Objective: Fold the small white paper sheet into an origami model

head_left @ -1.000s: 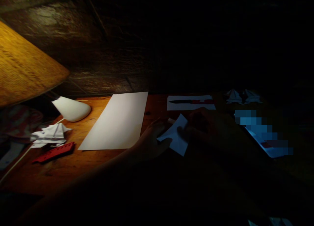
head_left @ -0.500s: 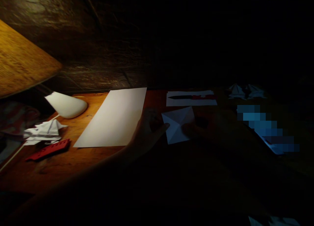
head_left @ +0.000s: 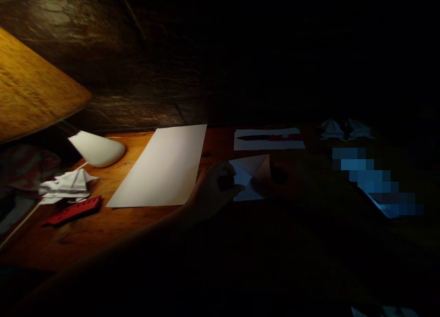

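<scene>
A small square of white paper (head_left: 249, 163) with diagonal creases is held up between my hands, a little right of the middle. My left hand (head_left: 216, 184) pinches its left edge, thumb on the near face and fingers curled at the edge. In deep shadow, my right hand (head_left: 275, 181) grips the right side, its thumb pressed near the centre of the creases. Beyond the square, a knife with a dark blade and red handle (head_left: 285, 137) lies on a few white paper pieces (head_left: 268, 145).
A large white sheet (head_left: 165, 170) lies left of my hands. Farther left are a lamp with a white base (head_left: 98, 149) and woven shade (head_left: 37, 87), folded paper (head_left: 70, 185) and a red object (head_left: 74, 210). Folded paper shapes (head_left: 332, 130) and a blurred-out bluish device (head_left: 381, 204) are right.
My left fingers have shifted on the paper's left edge and the thumb has moved lower. The square has turned slightly, its lower edge now more level. The view has shifted a little.
</scene>
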